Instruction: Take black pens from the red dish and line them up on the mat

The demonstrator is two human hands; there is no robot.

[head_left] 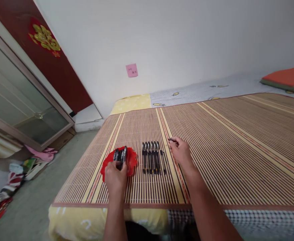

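Note:
My left hand (116, 174) reaches into a red scalloped dish (132, 164), its fingers closed around black pens (120, 154) that lie there. To the right of the dish, several capped pens (150, 157) lie side by side in a neat row on the striped mat. At the row's right end is a pen without a cap (163, 163), slightly apart from the others. My right hand (180, 150) is just above and right of that pen, pinching a small dark pen cap (172, 139) between thumb and fingers.
The striped bamboo mat (212, 160) covers a bed with a yellow and checked sheet (134, 102). A folded orange quilt (287, 78) lies at the far right. A pink note (131, 70) is stuck on the wall. Left of the bed, clothes (40, 154) lie by a glass-panelled door (23, 87).

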